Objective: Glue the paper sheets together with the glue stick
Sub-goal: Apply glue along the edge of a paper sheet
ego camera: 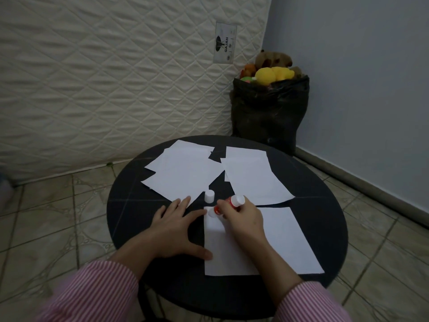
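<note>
Two hands over a round black table (325, 205). Right hand (241, 219) has its fingers wrapped around a red-and-white glue stick (228, 204), held tilted, glue end down at the far-left corner of the near paper sheet (278, 242), white base up and to the right. Whether the tip actually touches the paper I can't tell. Left hand (176, 228) lies flat, fingers spread wide, holding nothing; thumb presses the sheet's left edge, index fingertip reaches its far-left corner, other fingers rest on bare tabletop. White cap (209, 196) stands upright just beyond the hands, between the two far stacks. Far-left pile of paper sheets (183, 173) is fanned and overlapping; far-right pile (253, 177) likewise, its near edge just beyond the right hand. Both sleeves (92, 291) pink-striped. Off the table: quilted mattress (116, 77) upright against the wall, black bag (269, 112) of plush toys in the far right corner, tiled floor.
</note>
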